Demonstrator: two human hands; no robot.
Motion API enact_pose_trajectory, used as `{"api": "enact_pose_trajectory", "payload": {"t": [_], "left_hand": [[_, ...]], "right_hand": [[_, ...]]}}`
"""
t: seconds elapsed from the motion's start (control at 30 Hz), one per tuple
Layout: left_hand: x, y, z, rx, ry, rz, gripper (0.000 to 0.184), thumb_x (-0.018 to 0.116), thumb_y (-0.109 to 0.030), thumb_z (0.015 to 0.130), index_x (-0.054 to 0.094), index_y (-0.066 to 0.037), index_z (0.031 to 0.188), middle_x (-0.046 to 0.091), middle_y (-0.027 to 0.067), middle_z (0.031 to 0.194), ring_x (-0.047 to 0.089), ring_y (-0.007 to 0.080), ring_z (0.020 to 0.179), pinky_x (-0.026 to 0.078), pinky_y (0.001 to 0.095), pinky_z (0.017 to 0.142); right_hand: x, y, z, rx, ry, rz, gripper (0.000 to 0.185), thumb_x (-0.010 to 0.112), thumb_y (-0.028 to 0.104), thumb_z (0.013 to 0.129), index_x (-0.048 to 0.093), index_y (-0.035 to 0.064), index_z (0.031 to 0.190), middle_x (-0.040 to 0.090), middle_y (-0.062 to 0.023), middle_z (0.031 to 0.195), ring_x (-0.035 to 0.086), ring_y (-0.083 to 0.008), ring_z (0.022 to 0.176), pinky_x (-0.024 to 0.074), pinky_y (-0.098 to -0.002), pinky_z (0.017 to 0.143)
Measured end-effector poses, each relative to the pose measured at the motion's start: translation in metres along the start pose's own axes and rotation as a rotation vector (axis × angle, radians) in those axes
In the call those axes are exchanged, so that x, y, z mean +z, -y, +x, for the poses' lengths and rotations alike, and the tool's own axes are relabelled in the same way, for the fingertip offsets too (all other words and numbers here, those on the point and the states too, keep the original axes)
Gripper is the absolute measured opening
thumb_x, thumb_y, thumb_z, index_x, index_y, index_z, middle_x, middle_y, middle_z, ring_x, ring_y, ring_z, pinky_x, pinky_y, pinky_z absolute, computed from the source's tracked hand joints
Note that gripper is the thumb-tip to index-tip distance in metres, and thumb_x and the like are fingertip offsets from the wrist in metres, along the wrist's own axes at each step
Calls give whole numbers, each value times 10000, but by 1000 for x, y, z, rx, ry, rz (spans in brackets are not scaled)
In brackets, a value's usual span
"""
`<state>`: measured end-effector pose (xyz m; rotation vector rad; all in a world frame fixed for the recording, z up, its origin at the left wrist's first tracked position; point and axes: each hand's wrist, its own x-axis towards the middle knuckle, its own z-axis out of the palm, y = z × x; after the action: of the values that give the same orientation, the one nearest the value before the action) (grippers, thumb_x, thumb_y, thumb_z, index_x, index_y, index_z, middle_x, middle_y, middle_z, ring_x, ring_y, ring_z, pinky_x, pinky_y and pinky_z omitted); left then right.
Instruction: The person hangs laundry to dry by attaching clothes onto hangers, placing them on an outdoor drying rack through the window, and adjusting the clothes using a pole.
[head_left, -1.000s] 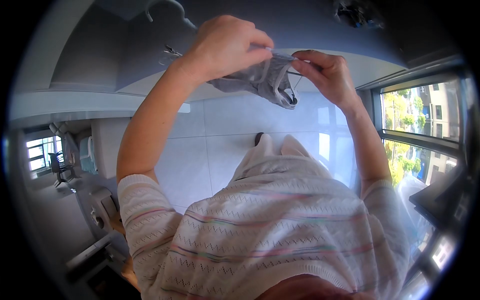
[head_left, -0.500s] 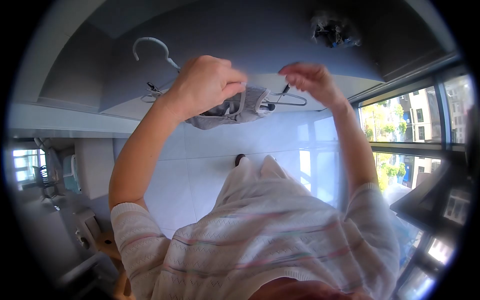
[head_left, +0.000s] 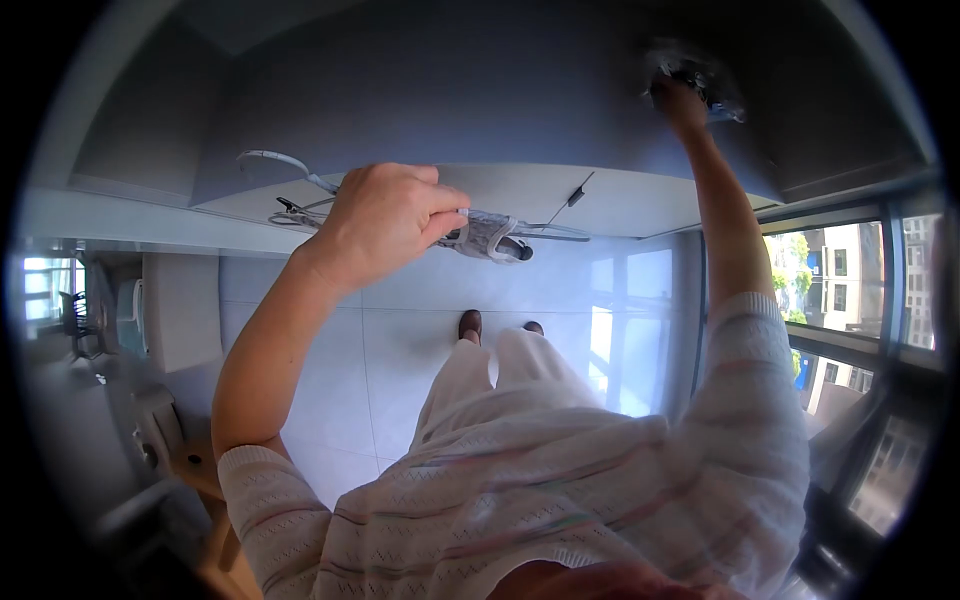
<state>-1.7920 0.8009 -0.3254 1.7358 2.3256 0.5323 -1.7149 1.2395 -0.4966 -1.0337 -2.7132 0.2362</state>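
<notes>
My left hand [head_left: 385,215] is closed, thumb and fingers pinching the grey garment [head_left: 490,236] together with the clothes hanger [head_left: 282,158]. The garment has pale trim and hangs below the hanger, partly behind my hand. A dark clip [head_left: 576,197] sits at the hanger's right side, and another clip [head_left: 290,205] shows at its left. Farther up and right, my right hand [head_left: 682,103] reaches into a clear plastic bag [head_left: 728,92] with small dark things in it. Its fingers are hidden among the bag's contents, so their grip does not show.
The bag lies on a grey surface [head_left: 450,90] with a pale front edge. Windows [head_left: 835,270] run along the right side. Below are the tiled floor [head_left: 420,345] and my shoes [head_left: 470,325]. A wooden piece of furniture [head_left: 200,465] stands at the lower left.
My right hand has moved from beside the hanger's right end up and right into the plastic bag. My left hand has lowered slightly, still gripping the garment and hanger.
</notes>
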Motion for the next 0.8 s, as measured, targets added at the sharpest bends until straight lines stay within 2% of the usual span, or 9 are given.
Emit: {"api": "enact_pose_trajectory", "payload": {"t": [0.1,0.2,0.3,0.4,0.5,0.6,0.63,0.73,0.8], "left_hand": [[2,1,2,8,-26,-3,137,669,-128,706,681,-85,835,548,62,623,517,199,542,408,309,512],[0,3,3,26,-50,-3,141,672,-129,702,681,-84,836,550,62,624,519,198,537,411,311,508],[-2,6,2,38,-76,-9,142,673,-129,700,680,-84,834,551,62,622,520,198,532,410,310,502],[-6,6,2,54,-77,-17,141,674,-128,700,679,-84,834,551,64,619,520,199,531,409,308,500],[-6,5,1,55,-67,-37,142,675,-128,700,678,-83,835,549,65,618,519,199,533,407,305,499],[-6,10,0,66,-67,-52,142,676,-129,700,676,-80,834,547,64,617,514,197,530,402,303,496],[-7,10,0,75,-70,-53,141,676,-129,701,675,-80,833,545,63,614,511,196,529,399,303,495],[-8,9,0,88,-56,-38,135,675,-130,705,673,-79,829,540,62,607,504,197,525,391,307,492],[-9,10,-1,95,-52,-24,132,673,-131,707,672,-79,828,536,61,603,500,198,522,388,310,492]], "right_hand": [[3,0,12,-13,84,-106,253,477,325,800,624,234,984,622,-101,972,568,-317,945,443,-415,797],[4,-11,19,-59,-28,-56,242,529,322,773,636,172,929,634,-101,931,606,-260,884,474,-382,731],[-3,-25,25,217,129,470,222,605,286,735,636,93,841,646,-93,823,621,-171,702,492,-299,603],[-14,-27,10,336,252,1060,155,638,217,710,620,65,734,611,-52,664,549,-86,549,437,-220,475],[-5,-25,-22,247,353,1113,93,613,165,703,601,75,684,561,-11,561,493,-73,473,391,-207,427],[7,-19,-31,108,344,709,88,604,146,687,587,62,704,542,-9,517,477,-79,437,377,-230,404],[8,-19,-33,77,342,649,118,589,129,687,581,52,777,557,-38,519,511,-117,429,405,-237,431],[13,-13,-43,81,162,530,154,582,140,707,566,40,824,599,-73,594,582,-156,488,448,-268,479],[-2,5,-55,95,101,461,196,584,157,719,561,50,882,620,-89,675,619,-184,579,474,-293,553]]}}
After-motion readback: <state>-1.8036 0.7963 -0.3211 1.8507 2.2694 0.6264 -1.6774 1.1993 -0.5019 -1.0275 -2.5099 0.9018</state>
